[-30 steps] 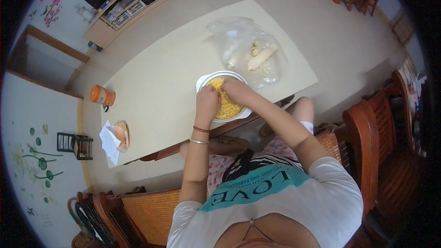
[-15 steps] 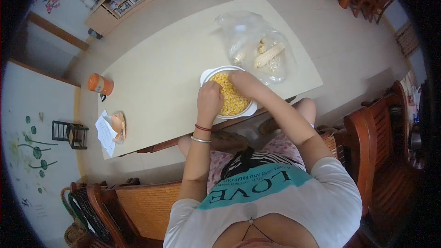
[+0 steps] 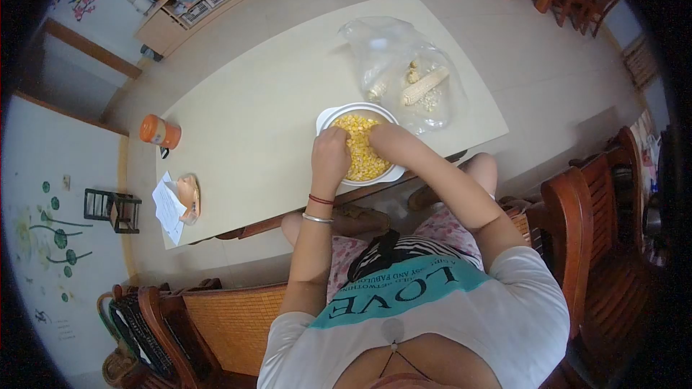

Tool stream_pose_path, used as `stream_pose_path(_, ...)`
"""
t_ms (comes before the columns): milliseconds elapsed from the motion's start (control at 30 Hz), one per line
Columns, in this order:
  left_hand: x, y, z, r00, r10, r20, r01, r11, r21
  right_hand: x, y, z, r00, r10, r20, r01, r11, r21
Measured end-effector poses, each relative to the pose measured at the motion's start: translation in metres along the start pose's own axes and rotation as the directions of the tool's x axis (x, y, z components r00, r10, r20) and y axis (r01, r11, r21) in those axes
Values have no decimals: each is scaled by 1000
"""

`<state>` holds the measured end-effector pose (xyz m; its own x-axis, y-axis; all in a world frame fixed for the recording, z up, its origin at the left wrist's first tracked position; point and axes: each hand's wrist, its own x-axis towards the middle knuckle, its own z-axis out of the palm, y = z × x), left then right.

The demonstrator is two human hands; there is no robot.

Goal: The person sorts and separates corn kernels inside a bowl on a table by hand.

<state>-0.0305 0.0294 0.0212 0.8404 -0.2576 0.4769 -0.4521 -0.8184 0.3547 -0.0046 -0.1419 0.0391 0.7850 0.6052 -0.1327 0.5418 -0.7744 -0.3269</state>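
Observation:
A white bowl with side handles [image 3: 326, 117] stands at the table's near edge and holds loose yellow corn kernels [image 3: 366, 162]. My left hand [image 3: 331, 155] is closed over the bowl's left side, its fingertips at the kernels. From the right, my right hand [image 3: 391, 144] reaches inside, fingers curled down at the kernels and largely hidden from above. Whatever either hand pinches cannot be made out. Just beyond the bowl, a clear plastic bag [image 3: 382, 47] lies spread out with a stripped corn cob [image 3: 425, 86] and smaller pieces on it.
On the left part of the pale table [image 3: 252, 115] are an orange-lidded jar [image 3: 160, 131], some white papers [image 3: 167, 207] and an orange-brown packet [image 3: 189, 198]. A wooden bench [image 3: 231, 324] and wooden chair [image 3: 569, 223] flank me. A low TV cabinet [image 3: 166, 29] stands across the room.
My right hand has moved down and slightly right within the bowl, showing more kernels at the far side. My left hand stays almost in place.

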Motion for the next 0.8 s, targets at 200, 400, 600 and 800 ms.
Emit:
stream_pose_path(200,0,-1,2,1000,-10,11,10,1000,-1,-24,0,0,987,-24,-156,28,999,27)
stream_pose_path(400,5,-4,3,996,77,36,-78,996,39,-10,12,15,928,-9,-372,113,959,258)
stream_pose_path(600,13,-2,-3,969,135,207,-171,971,167,5,11,25,839,93,-536,96,945,314)
stream_pose_path(800,22,-7,-1,911,142,386,-247,939,238,2,10,21,789,117,-603,145,918,369)
